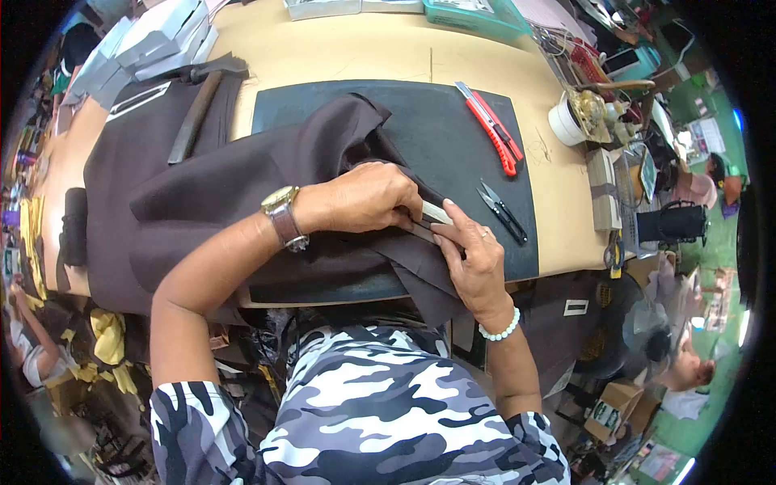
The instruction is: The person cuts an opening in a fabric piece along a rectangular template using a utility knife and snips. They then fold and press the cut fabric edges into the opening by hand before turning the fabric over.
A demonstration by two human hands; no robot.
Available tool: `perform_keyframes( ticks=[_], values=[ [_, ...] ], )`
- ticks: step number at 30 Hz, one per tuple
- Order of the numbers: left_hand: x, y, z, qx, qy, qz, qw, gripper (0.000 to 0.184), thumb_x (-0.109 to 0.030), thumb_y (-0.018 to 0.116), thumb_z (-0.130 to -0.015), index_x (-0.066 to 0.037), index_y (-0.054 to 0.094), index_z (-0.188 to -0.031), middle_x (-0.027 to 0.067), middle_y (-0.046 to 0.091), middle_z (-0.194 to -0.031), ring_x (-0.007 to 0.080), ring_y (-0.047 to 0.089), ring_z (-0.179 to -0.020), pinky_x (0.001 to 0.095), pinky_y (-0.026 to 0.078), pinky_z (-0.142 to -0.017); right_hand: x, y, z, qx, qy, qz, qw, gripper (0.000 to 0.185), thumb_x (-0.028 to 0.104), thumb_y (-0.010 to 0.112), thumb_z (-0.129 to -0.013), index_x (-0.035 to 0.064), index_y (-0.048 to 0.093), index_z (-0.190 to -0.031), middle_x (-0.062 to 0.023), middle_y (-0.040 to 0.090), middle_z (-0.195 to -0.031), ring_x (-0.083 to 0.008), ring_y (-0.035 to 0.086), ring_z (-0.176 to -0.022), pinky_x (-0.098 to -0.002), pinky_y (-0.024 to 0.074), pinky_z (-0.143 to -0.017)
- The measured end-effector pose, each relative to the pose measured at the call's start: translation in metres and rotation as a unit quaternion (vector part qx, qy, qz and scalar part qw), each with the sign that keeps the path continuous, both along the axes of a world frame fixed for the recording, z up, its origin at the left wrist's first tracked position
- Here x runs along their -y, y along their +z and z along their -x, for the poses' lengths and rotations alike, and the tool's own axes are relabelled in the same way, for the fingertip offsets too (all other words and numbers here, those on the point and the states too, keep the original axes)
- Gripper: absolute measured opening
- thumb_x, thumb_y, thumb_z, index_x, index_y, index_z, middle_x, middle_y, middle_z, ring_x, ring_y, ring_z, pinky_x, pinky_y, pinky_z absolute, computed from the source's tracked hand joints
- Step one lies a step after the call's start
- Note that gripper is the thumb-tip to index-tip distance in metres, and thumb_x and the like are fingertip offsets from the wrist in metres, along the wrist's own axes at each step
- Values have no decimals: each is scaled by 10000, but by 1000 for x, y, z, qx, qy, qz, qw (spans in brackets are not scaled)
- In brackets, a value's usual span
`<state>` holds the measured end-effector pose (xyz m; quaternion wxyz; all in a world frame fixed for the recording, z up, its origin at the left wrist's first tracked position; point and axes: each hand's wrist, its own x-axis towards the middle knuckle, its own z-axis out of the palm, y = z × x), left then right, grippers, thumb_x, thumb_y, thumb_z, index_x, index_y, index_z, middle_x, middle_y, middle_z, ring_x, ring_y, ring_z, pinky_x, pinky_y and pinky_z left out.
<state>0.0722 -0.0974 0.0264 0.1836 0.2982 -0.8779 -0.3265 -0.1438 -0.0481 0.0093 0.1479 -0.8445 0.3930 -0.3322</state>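
Note:
Dark brown fabric (pixel 242 186) lies in folds over the left part of a black cutting mat (pixel 453 129) and hangs over the table's front edge. My left hand (pixel 364 198), below a wristwatch, is closed with its fingers pinching a fold of the fabric. Close on its right, my right hand (pixel 471 250), with a beaded bracelet at the wrist, holds the same fabric edge between thumb and fingers. A small pale strip (pixel 436 212) shows between the two hands, against the fabric; its far end is hidden by the fingers.
Red cutters (pixel 495 129) and small black snips (pixel 504 214) lie on the mat's right side. A dark curved bar (pixel 196 117) rests on fabric at the left. A white pot (pixel 567 121) stands at the right edge. Other people sit at both sides.

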Motion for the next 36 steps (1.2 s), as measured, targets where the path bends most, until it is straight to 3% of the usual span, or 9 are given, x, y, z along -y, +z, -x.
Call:
perform_keyframes(
  ticks=[12, 15, 18, 21, 25, 26, 29, 30, 36],
  values=[
    [-10, -17, -40, -54, 25, 70, 996, 94, -119, 656, -773, -49, 698, -820, 69, 615, -784, 226, 596, -777, 344, 478, -701, -1, -1, 33, -110, 116, 92, 983, 322, -23, 656, -756, -8, 607, -1074, -117, 665, -885, -244, 651, -818, -399, 497, -816],
    [-13, -21, -41, -56, 31, 91, 994, 92, -126, 658, -772, -62, 700, -822, 63, 610, -792, 220, 589, -777, 342, 476, -703, -1, 3, 32, -34, 89, 14, 995, 307, -11, 669, -750, -5, 606, -1050, -133, 666, -892, -236, 658, -795, -368, 505, -756],
    [-12, -26, -40, -69, 30, 96, 993, 84, -129, 660, -771, -69, 701, -815, 59, 604, -787, 214, 585, -770, 339, 474, -698, -2, -1, 22, 74, -51, -158, 983, 293, -4, 682, -742, -11, 603, -1025, -123, 648, -808, -223, 640, -696, -331, 490, -695],
    [-12, -26, -41, -72, 30, 100, 992, 77, -125, 659, -771, -70, 699, -806, 56, 599, -777, 210, 583, -764, 339, 472, -689, 0, 8, 1, 45, -110, -136, 984, 291, -15, 677, -741, -16, 598, -1022, -99, 603, -741, -200, 599, -650, -302, 463, -656],
    [-12, -28, -42, -86, 32, 114, 989, 61, -115, 657, -766, -74, 696, -789, 53, 595, -771, 210, 583, -756, 341, 470, -683, -1, 5, 1, -94, -108, -7, 990, 369, 78, 687, -755, 5, 578, -1100, -129, 548, -995, -254, 546, -923, -365, 431, -800],
    [-13, -29, -42, -90, 32, 115, 989, 57, -113, 656, -766, -76, 695, -785, 52, 595, -771, 211, 583, -754, 342, 469, -681, -2, 0, 4, -104, -102, -63, 987, 442, 158, 662, -792, 32, 531, -1195, -161, 484, -1172, -326, 462, -1111, -440, 365, -931],
    [-12, -29, -43, -81, 24, 117, 990, 73, -112, 662, -756, -72, 696, -808, 74, 600, -793, 239, 589, -756, 352, 469, -682, -1, 1, -11, -229, -116, 22, 966, 505, 228, 616, -833, 57, 464, -1283, -189, 409, -1303, -380, 346, -1251, -516, 276, -1016],
    [-12, -30, -43, -78, 21, 117, 990, 79, -116, 664, -754, -73, 690, -814, 70, 593, -799, 238, 584, -766, 354, 463, -690, 2, -1, -18, -239, -109, -26, 965, 571, 291, 578, -860, 100, 382, -1361, -197, 295, -1413, -425, 207, -1333, -598, 175, -1045],
    [-14, -16, -48, -12, 10, 113, 993, 164, -179, 694, -729, -84, 646, -854, 55, 538, -874, 223, 530, -873, 359, 407, -753, 11, -10, -54, -232, -114, -9, 966, 680, 367, 592, -845, 152, 298, -1419, -197, 231, -1456, -448, 165, -1346, -665, 141, -1018]
  ],
)
